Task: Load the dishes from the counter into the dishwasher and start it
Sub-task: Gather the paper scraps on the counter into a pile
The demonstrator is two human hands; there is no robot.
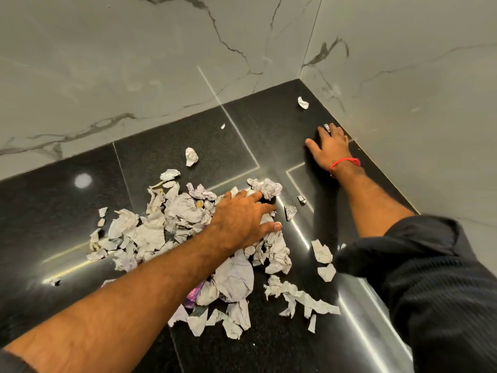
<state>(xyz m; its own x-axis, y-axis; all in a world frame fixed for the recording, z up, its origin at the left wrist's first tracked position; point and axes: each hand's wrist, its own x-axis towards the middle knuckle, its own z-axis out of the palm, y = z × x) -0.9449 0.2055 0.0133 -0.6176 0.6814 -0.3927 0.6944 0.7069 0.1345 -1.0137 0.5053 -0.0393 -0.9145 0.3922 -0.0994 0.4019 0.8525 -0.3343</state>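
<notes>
Head view, the only one. I am leaning over a black stone counter (269,130) set into a corner of marble-look walls (134,63). My left hand (242,222) is lying flat on a heap of crumpled paper scraps (166,224), fingers spread and straight, pressing down and gripping nothing. My right hand (329,146) is reaching to the far right, near the wall edge, fingers spread flat on the stone; its fingertips are touching a small paper scrap (326,127), and I cannot tell whether they are pinching it. A red thread (345,162) is circling that wrist.

Dishes: none showing. Dishwasher: not showing either. Where they lie from either hand cannot be told from here.

Judgement: the loading step is not yet begun; both hands are busy with litter. The heap is running lengthwise from near right to far left, directly under my left hand, so that hand is nearer to it. Stray bits at the far corner (303,102) are lying just beyond my right hand, so that one is better placed for them.
</notes>
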